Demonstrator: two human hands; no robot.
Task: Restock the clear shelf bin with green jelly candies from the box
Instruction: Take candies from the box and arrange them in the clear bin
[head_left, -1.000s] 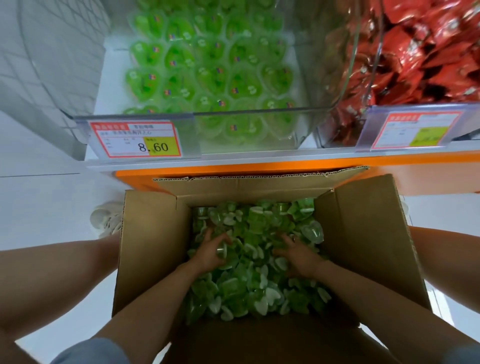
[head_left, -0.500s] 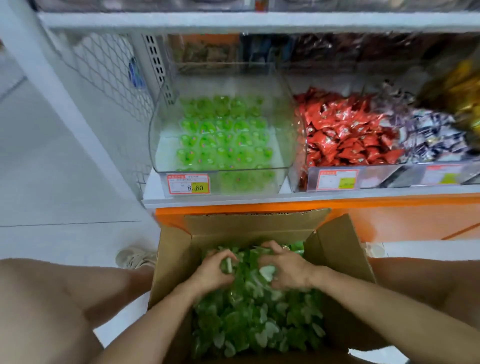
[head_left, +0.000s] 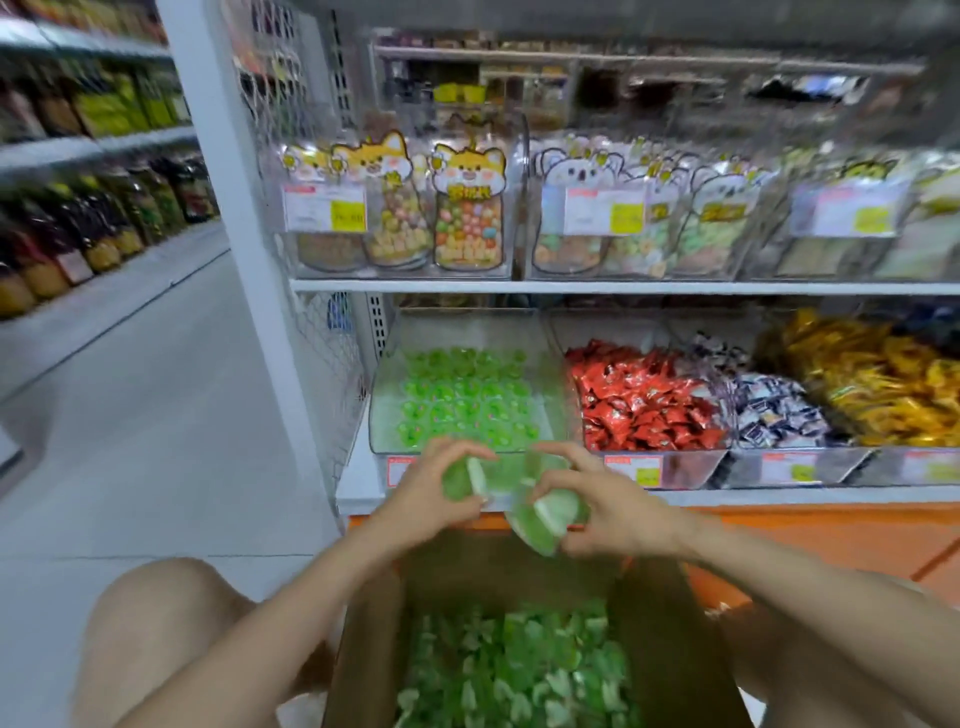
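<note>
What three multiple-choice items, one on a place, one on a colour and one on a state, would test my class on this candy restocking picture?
1. Where are the left hand and the right hand?
A. In front of the clear bin, above the box
B. On the upper shelf
C. Flat on the floor

2. What colour are the wrapped candies directly to the right of the clear bin?
A. Purple
B. Black
C. Red

3. What state are the hands in?
A. Open and empty
B. Each gripping green jelly candies
C. Gripping the box flaps

Answers:
1 A: both hands sit before the bin's front wall, with the open box below them.
2 C: the neighbouring pile is bright red.
3 B: fingers of both hands curl round green pieces.
</note>
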